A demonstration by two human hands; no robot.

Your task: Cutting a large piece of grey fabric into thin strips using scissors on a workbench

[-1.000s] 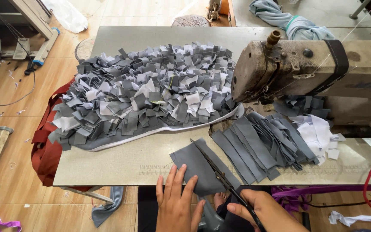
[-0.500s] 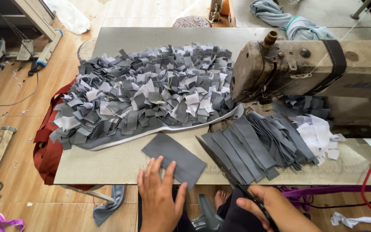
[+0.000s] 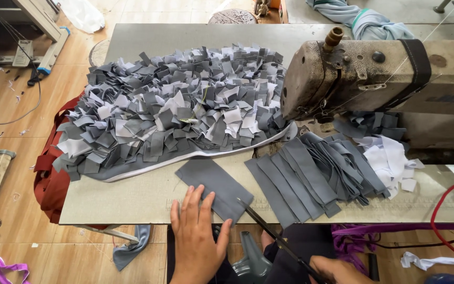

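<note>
No labels, signs or screens could be made out. The only thing resembling packaging was a crumpled clear plastic bag (image 3: pixel 82 13), which lay on the wooden floor at the top left, just beyond the far corner of the sewing table (image 3: pixel 132 194). It looked pale and translucent, and whether it held anything could not be told.

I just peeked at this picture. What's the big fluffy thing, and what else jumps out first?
The big fluffy mat of grey and white fabric strips fills the table's middle. To its right stands a worn sewing machine, with a fan of grey strips in front. Near the front edge, the left hand presses a grey fabric piece while the right hand holds scissors.
</note>
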